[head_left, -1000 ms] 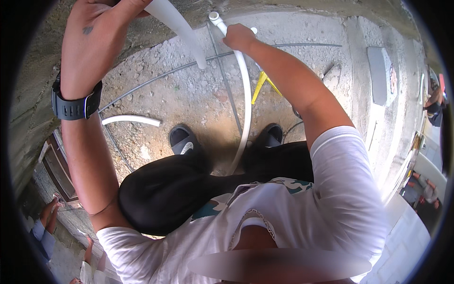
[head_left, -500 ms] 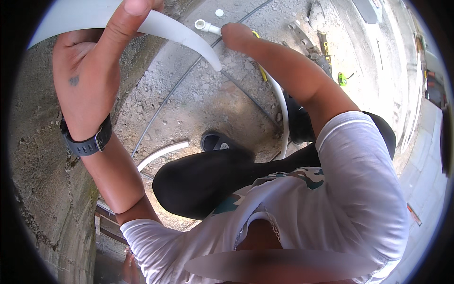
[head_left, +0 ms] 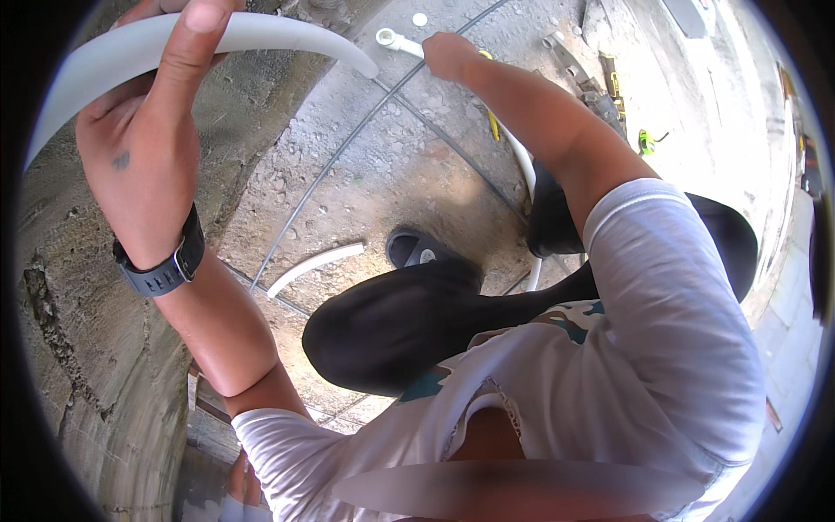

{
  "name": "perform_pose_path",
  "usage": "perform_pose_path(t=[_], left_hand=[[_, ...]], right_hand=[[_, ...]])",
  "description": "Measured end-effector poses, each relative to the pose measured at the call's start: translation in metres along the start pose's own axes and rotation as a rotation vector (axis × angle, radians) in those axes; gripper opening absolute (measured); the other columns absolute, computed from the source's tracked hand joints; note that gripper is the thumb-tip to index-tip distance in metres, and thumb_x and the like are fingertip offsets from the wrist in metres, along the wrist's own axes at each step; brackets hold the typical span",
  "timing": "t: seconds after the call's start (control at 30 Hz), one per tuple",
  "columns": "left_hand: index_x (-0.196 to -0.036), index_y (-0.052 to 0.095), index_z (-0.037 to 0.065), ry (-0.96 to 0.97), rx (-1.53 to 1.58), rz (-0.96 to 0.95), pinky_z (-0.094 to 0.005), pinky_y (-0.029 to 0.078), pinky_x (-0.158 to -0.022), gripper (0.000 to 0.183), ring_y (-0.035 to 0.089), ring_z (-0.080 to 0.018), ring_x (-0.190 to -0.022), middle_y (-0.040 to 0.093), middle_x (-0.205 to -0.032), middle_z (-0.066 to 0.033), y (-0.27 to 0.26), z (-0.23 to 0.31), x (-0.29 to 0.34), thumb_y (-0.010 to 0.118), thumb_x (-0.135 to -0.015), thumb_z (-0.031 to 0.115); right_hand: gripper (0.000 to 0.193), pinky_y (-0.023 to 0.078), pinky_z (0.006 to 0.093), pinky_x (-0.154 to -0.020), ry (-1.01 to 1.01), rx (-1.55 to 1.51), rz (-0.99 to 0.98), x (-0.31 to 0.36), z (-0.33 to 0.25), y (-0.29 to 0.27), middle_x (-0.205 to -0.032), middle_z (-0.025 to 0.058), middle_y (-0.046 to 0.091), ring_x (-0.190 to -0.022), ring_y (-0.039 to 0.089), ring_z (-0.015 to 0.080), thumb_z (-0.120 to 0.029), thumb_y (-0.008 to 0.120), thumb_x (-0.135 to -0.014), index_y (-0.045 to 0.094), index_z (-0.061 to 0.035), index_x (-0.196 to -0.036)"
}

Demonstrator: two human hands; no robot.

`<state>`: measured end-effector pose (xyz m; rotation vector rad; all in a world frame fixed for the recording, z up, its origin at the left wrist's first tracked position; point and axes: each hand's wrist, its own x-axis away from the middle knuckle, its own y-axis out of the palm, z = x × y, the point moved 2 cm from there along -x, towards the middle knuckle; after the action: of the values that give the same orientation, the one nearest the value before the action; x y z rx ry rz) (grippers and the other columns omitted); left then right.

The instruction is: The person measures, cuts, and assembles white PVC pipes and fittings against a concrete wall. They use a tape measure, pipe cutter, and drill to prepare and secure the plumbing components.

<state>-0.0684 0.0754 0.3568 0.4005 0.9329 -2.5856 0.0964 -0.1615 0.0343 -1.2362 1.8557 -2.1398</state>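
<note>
My left hand (head_left: 139, 152), a dark watch at its wrist, is raised at the upper left and closed around a thick white pipe (head_left: 287, 35). That pipe bends in an arc, and its free end points down toward the floor. Farther off, my right hand (head_left: 450, 57) is closed low over a white pipe fitting (head_left: 393, 39), whose round open mouth sticks out left of the fist. Its fingers are partly hidden from above. Behind the right forearm, a long white pipe (head_left: 522, 161) curves toward me; whether it joins the fitting is hidden.
Thin grey rods (head_left: 335, 161) cross on the rubble floor. A short curved white pipe piece (head_left: 315, 268) lies near my slipper (head_left: 416, 247). Beyond my right arm are a yellow-and-black tool (head_left: 611, 83) and a green tape measure (head_left: 646, 142). A rough concrete wall (head_left: 87, 348) rises at left.
The view has shifted slightly. My left hand has moved left with the arched pipe, drawing its free end away from the right hand. The right hand keeps its place on the fitting.
</note>
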Motion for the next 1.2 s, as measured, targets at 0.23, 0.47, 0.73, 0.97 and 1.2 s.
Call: perform_pose_path(t=[0.23, 0.47, 0.73, 0.97, 1.2], left_hand=[[-0.106, 0.079, 0.003, -0.041, 0.174, 0.048, -0.0313, 0.057, -0.086, 0.029, 0.07, -0.0148, -0.095, 0.076, -0.097, -0.0063, 0.014, 0.009, 0.009, 0.076, -0.096, 0.03], [-0.109, 0.078, 0.004, -0.115, 0.221, 0.03, -0.0328, 0.058, -0.092, 0.03, 0.07, -0.0161, -0.097, 0.076, -0.102, -0.0063, 0.017, 0.04, -0.001, 0.077, -0.095, 0.031], [-0.114, 0.078, 0.006, -0.15, 0.092, 0.111, -0.0342, 0.059, -0.092, 0.035, 0.071, -0.0173, -0.101, 0.076, -0.105, -0.0068, 0.013, 0.066, -0.024, 0.076, -0.096, 0.035], [-0.113, 0.078, 0.006, -0.229, 0.048, 0.228, -0.0344, 0.057, -0.094, 0.034, 0.071, -0.0176, -0.101, 0.076, -0.103, -0.0087, 0.044, 0.066, -0.014, 0.076, -0.096, 0.035], [-0.119, 0.073, 0.003, -0.374, 0.055, 0.097, -0.0346, 0.054, -0.092, 0.036, 0.069, -0.0189, -0.1, 0.076, -0.105, -0.0118, 0.072, 0.046, -0.002, 0.071, -0.1, 0.033]], right_hand=[[0.024, 0.061, 0.0435, -0.083, 0.096, -0.185, 0.078, -0.002, -0.004, 0.017, -0.104, 0.0147, 0.076, -0.097, 0.075, 0.0326, -0.011, 0.06, -0.094, 0.076, -0.0062, -0.111], [0.032, 0.059, 0.0462, -0.083, -0.263, -0.041, -0.142, 0.031, 0.034, -0.045, -0.109, 0.0149, 0.076, -0.1, 0.074, 0.0328, -0.028, 0.072, -0.09, 0.076, -0.0058, -0.113], [0.057, 0.056, 0.0484, -0.081, -0.205, 0.129, -0.164, 0.114, 0.22, -0.135, -0.092, 0.0243, 0.074, -0.09, 0.071, 0.0399, -0.049, 0.07, -0.089, 0.075, 0.0087, -0.09], [0.066, 0.056, 0.0447, -0.072, 0.308, -0.114, -0.458, 0.213, 0.349, -0.036, -0.087, 0.0227, 0.072, -0.084, 0.071, 0.034, -0.054, 0.085, -0.074, 0.077, 0.0069, -0.096], [0.052, 0.052, 0.0453, -0.091, 0.135, -0.021, -0.179, 0.187, 0.346, -0.07, -0.107, 0.0219, 0.074, -0.099, 0.07, 0.0383, -0.046, 0.079, -0.082, 0.078, 0.0026, -0.1]])
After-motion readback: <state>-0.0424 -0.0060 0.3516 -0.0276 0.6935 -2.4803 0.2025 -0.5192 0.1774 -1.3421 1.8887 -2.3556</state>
